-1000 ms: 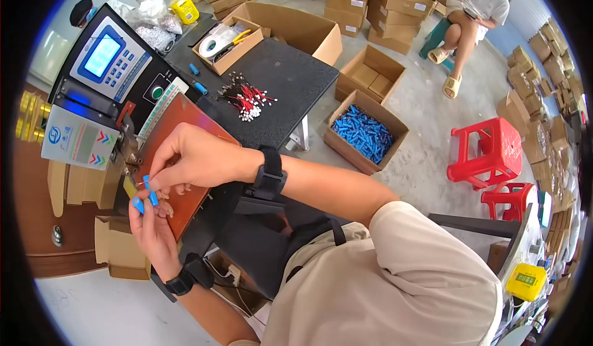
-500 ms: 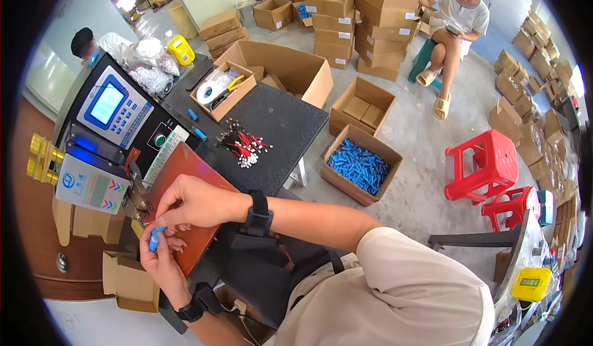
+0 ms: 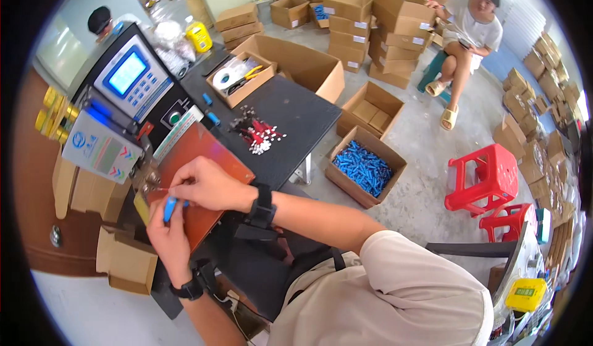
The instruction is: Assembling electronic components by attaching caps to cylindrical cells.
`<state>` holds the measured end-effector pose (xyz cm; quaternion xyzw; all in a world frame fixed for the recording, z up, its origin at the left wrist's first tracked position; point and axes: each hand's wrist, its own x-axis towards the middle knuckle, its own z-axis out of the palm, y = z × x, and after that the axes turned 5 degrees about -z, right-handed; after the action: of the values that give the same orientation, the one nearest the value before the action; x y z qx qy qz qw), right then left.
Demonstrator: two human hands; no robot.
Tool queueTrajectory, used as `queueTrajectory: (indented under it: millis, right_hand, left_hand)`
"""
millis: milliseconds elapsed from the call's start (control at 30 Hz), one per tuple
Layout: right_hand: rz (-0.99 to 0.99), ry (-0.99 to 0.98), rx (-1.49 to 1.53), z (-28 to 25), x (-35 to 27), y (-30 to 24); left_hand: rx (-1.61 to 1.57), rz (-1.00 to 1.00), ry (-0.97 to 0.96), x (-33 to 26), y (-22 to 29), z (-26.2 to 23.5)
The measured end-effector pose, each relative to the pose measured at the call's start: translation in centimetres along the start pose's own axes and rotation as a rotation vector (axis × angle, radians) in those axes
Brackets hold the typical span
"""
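Observation:
My left hand grips a small blue cylinder upright over a reddish-brown board on the black table. Just above it, my right hand pinches a thin wire at the cylinder's top, close to the metal head of the machine with the blue screen. Both wrists wear black bands. A pile of red wires with white ends lies further back on the table.
An open carton of blue cylinders sits on the floor to the right, near two red plastic stools. A shallow box with tape and tools is on the table's far end. Stacked cartons fill the back, where a person sits.
The view has tilted, so the bench sits higher in the picture. My left hand went from holding several blue cylinders to holding one upright, with my right hand staying pinched above it.

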<state>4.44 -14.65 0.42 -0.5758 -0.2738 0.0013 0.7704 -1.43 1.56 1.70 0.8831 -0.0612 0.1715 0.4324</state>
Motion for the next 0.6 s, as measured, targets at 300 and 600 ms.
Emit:
queueTrajectory:
  millis: [300,600]
  right_hand:
    - [0.038,0.002,0.167,-0.2,0.7,0.8]
    - [0.120,-0.016,0.053,-0.9,1.3,0.2]
  left_hand:
    - [-0.129,-0.178,0.048,0.2,-1.0,0.1]
    - [-0.093,-0.200,0.136,0.9,-0.6,0.8]
